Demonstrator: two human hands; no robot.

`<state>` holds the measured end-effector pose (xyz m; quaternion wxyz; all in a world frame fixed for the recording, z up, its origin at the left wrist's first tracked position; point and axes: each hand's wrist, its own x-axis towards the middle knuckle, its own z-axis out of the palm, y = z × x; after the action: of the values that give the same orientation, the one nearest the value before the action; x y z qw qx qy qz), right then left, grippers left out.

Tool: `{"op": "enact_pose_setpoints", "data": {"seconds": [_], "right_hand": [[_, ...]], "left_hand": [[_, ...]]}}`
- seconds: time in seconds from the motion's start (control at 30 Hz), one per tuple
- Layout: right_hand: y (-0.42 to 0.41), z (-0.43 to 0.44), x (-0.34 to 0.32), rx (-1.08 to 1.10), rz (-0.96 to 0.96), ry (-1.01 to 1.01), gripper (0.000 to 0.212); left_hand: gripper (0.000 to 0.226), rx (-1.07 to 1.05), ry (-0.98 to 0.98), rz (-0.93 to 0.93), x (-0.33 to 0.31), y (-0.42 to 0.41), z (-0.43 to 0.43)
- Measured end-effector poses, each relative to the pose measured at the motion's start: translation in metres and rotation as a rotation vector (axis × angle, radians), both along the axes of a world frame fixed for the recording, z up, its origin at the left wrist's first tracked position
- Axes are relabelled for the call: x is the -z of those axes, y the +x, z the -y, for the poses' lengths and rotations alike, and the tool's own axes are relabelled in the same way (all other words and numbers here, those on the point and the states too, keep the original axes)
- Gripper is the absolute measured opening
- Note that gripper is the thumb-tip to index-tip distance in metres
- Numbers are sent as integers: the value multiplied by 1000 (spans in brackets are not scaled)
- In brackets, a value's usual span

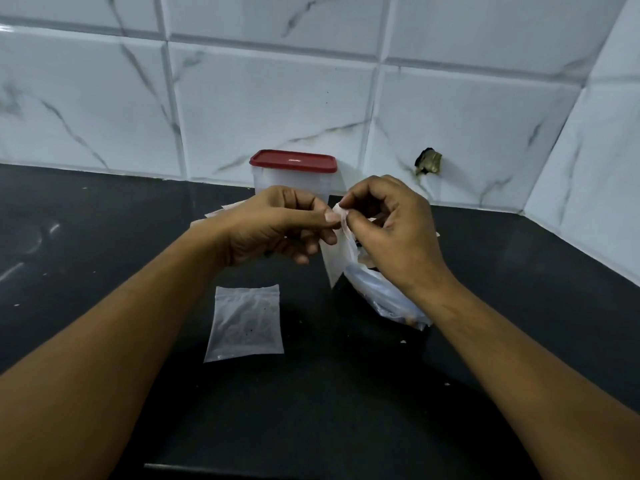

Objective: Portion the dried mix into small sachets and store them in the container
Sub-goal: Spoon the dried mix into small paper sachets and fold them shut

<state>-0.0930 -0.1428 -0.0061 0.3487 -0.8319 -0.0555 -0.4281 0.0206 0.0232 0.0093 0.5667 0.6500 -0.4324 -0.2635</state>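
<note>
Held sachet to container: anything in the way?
Yes. The red lid sits on the container, right behind the sachet that the left hand and right hand pinch. Nothing else visible lies between them.

Sachet before container
</note>
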Motion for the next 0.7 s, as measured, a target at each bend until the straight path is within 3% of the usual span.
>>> {"op": "enact_pose_setpoints", "data": {"seconds": [0.43,0.7], "right_hand": [[-2,1,0,-141,-213,326,3],[-4,2,-6,-268,-367,503,25]], "left_hand": [[10,-101,-75,-13,1,-3,4],[14,-101,-85,34,2,0,4]]}}
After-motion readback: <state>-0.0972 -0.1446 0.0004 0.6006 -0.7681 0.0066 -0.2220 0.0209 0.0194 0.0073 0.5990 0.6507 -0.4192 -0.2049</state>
